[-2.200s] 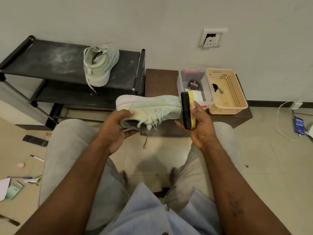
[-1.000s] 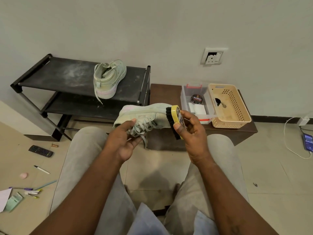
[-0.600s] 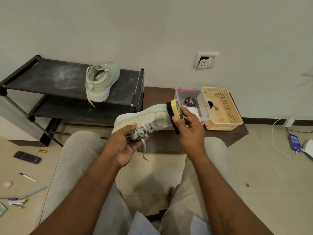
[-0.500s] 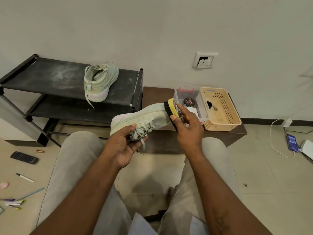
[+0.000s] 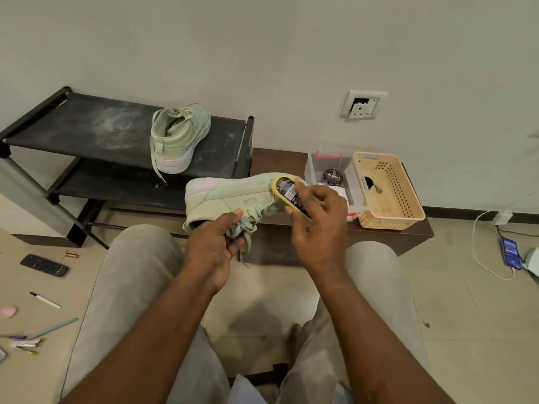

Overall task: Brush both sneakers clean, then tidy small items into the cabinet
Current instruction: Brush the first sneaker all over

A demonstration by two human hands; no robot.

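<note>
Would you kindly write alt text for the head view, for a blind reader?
A seated person's left hand grips a pale green sneaker while the right hand holds a brush against its toe. The second sneaker sits on a black rack; pens and a remote lie on the floor.

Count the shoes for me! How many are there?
2. The first shoe sits on the black rack. The second shoe is held in the left hand, against the brush in the right hand.
</note>
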